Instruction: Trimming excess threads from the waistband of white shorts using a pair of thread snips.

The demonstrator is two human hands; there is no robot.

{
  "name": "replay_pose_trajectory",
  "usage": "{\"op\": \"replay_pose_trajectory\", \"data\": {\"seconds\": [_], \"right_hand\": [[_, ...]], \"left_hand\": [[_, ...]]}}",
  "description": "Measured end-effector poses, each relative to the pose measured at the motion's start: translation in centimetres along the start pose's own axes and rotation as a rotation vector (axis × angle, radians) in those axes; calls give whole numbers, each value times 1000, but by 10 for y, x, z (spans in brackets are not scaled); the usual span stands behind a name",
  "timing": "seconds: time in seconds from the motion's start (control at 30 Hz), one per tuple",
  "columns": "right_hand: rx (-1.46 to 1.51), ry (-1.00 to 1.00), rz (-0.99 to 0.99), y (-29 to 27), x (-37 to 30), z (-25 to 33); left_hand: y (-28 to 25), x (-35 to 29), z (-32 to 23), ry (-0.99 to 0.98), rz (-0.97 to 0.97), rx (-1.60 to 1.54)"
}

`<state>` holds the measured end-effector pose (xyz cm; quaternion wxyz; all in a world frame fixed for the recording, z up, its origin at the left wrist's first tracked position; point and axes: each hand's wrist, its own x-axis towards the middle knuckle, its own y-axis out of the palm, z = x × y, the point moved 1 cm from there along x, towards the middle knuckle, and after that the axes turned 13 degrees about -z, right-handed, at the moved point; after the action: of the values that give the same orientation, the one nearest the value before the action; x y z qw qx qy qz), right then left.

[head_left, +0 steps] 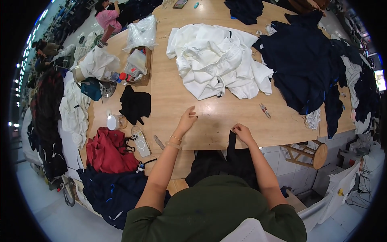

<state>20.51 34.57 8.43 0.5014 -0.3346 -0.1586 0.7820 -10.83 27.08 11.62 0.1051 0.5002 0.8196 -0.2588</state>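
My right hand (pixel 242 132) is at the table's near edge, its fingers pinched on the top end of a narrow black fabric strip (pixel 231 142). The strip hangs down over the edge toward my lap. Above the wooden table (pixel 169 90), to the left, is my left hand (pixel 188 120), fingers loosely bent and apart, with nothing seen in it. Beyond both hands lies a heap of white garments (pixel 217 60). A pair of small thread snips (pixel 265 111) rests on the tabletop to the right of my right hand.
Navy garments (pixel 300 66) cover the table's right side. On the left are a black cloth piece (pixel 136 104), a lidded jar (pixel 115 122), a phone (pixel 140 144), a red bundle (pixel 109 151) and a box of supplies (pixel 147 68). A wooden stool (pixel 320 156) stands at the right.
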Motion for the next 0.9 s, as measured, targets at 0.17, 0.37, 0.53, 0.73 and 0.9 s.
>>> {"op": "replay_pose_trajectory", "data": {"seconds": [0.17,0.37,0.53,0.73,0.9], "right_hand": [[-22,-25,34,5,10,23],[-22,-23,49,11,9,14],[-36,-25,81,11,8,14],[-39,-33,65,7,10,13],[-34,-16,73,5,10,11]], "left_hand": [[2,-22,15,-63,30,11],[9,-29,31,-21,52,10],[12,-30,37,1,48,5],[15,-27,29,-5,55,7],[15,-26,27,5,55,5]]}}
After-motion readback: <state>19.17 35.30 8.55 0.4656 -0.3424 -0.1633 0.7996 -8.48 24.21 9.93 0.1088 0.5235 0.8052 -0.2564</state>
